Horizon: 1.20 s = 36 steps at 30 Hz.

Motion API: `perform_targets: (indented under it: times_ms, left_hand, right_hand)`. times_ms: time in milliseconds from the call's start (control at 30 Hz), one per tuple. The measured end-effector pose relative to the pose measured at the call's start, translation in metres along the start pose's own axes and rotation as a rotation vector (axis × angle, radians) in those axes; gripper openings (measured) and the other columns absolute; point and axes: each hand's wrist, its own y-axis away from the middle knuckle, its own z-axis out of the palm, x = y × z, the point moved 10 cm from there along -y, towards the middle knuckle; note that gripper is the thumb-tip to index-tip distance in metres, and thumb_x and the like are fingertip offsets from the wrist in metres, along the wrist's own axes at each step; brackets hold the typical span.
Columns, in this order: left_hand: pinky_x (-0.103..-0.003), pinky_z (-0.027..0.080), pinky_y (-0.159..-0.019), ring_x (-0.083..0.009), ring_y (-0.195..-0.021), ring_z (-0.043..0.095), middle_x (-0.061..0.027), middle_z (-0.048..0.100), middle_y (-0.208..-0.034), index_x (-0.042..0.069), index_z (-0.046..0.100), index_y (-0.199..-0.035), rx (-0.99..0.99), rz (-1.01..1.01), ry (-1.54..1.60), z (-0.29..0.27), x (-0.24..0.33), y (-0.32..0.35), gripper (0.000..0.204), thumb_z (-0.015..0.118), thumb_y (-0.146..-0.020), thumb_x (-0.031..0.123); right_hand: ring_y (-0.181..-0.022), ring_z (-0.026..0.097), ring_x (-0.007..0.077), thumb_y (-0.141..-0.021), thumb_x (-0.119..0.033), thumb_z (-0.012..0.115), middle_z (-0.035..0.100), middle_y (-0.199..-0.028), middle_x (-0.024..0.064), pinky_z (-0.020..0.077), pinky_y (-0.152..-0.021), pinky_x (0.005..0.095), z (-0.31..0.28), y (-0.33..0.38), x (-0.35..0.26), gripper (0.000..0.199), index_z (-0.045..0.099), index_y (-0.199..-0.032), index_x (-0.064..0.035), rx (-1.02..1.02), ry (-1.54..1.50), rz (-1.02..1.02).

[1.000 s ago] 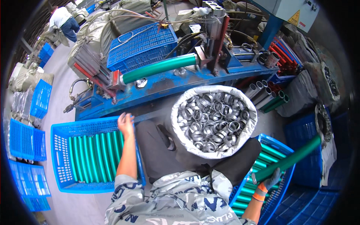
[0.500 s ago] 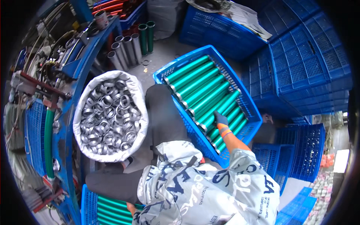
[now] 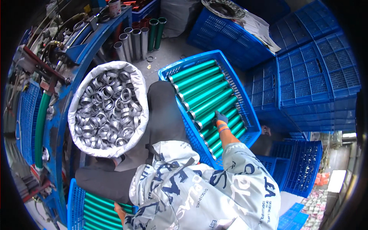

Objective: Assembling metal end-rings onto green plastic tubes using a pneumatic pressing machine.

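Nearest, at the bottom left, the left hand reaches into a blue crate of green tubes; the body hides most of it, so I cannot tell whether its fingers grasp anything. To the right, the gloved right hand rests on green tubes in a second crate — the fingers lie curled over 1 tube in the row, though a firm grip cannot be made out. Left of that crate, past the dark trouser leg, stands a white sack full of metal rings. Farther left runs a blue machine frame. At the far side, several grey and green tubes stand upright on the floor — stacked blue crates fill the right.
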Motion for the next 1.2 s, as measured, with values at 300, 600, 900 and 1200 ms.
perform_targets:
  times_ms: [300, 600, 900, 1200]
  left_hand:
    - [-0.05, 0.056, -0.11, -0.0358, -0.12, 0.073, -0.0226, 0.075, -0.138, -0.013, 0.065, -0.148, 0.243, -0.095, 0.26, -0.167, -0.137, -0.059, 0.076, 0.079, -0.096, 0.04]
    - [-0.045, 0.055, -0.109, -0.0341, -0.119, 0.068, -0.0246, 0.07, -0.135, -0.016, 0.056, -0.146, 0.621, 0.518, 0.513, -0.249, -0.07, -0.019, 0.073, 0.084, -0.091, 0.023]
    - [-0.036, 0.06, -0.093, -0.0183, -0.102, 0.071, -0.0089, 0.074, -0.118, 0.0, 0.066, -0.129, 0.608, 1.033, 0.616, -0.328, 0.259, 0.145, 0.037, 0.085, -0.098, 0.0]
    - [-0.048, 0.062, -0.083, -0.0391, -0.096, 0.076, -0.015, 0.078, -0.109, 0.009, 0.072, -0.138, 0.207, 1.293, -0.56, -0.181, 0.37, 0.305, 0.069, 0.085, -0.07, 0.006]
  right_hand:
    - [-0.129, 0.073, 0.0337, -0.101, -0.026, 0.081, 0.073, -0.143, 0.023, 0.0554, -0.114, 0.0439, 0.095, 0.192, -0.273, 0.058, 0.067, -0.151, -0.0019, 0.178, 0.073, -1.057]
    - [-0.096, 0.079, 0.0392, -0.095, -0.054, 0.077, 0.08, -0.109, 0.0156, 0.0629, -0.086, 0.0511, 0.368, 0.593, -0.244, 0.043, 0.088, -0.109, -0.0143, -0.945, 1.299, -1.82]
    - [-0.117, 0.077, 0.0292, -0.103, -0.032, 0.082, 0.076, -0.132, 0.0137, 0.0646, -0.095, 0.0451, 0.408, 0.558, -0.244, 0.026, 0.077, -0.1, -0.0069, -1.431, 0.145, -0.967]
    - [-0.126, 0.073, 0.0246, -0.112, -0.034, 0.067, 0.07, -0.142, 0.0097, 0.0712, -0.093, 0.0531, 0.348, 0.643, -0.268, 0.047, 0.061, -0.15, -0.0066, -1.791, -0.367, -0.325]
